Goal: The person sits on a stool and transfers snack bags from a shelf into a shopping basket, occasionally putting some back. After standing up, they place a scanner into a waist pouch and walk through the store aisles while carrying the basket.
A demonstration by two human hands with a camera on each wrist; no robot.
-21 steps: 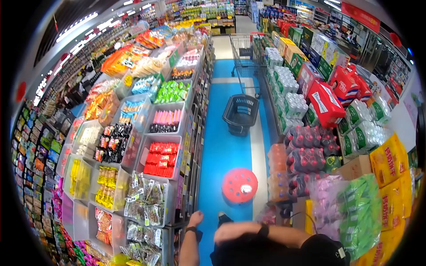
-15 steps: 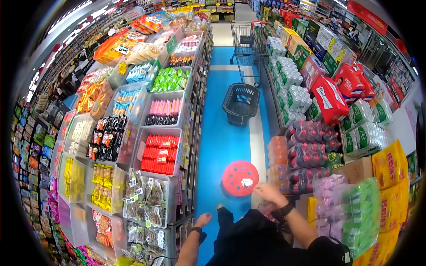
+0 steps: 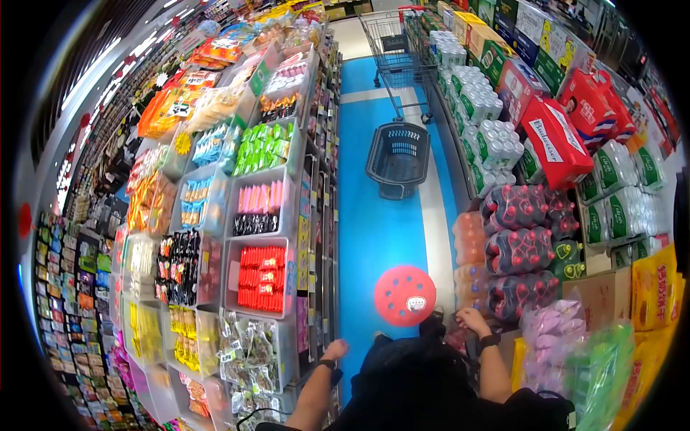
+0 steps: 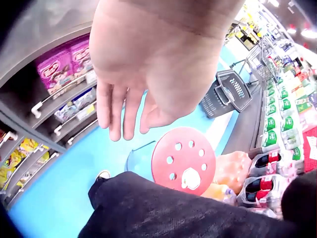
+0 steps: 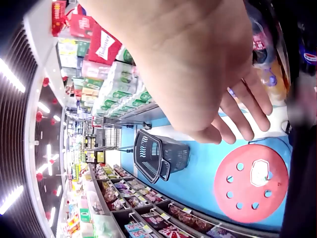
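Note:
My left hand [image 3: 336,350] hangs low beside the left shelving, holding nothing. In the left wrist view its fingers [image 4: 117,111] hang loosely extended. My right hand [image 3: 471,320] is out to the right, near the shrink-wrapped bottle packs [image 3: 519,251]. Relaxed, slightly bent fingers [image 5: 241,115] show in the right wrist view with nothing in them. Between and ahead of the hands stands a round red stool [image 3: 405,295] with holes in its top and a white label. Farther along the aisle, a dark grey shopping basket [image 3: 398,189] sits on the blue floor.
A metal shopping cart [image 3: 394,61] stands beyond the basket. Clear bins of packaged snacks [image 3: 260,276] line the left side. Beer can packs [image 3: 501,144], a red Budweiser box [image 3: 552,140] and yellow bags [image 3: 652,294] crowd the right. Blue flooring [image 3: 359,237] runs between them.
My right hand has swung from in front of my body out to the right, past the stool. The left hand stays low at the left. The head view has shifted, tilting further down.

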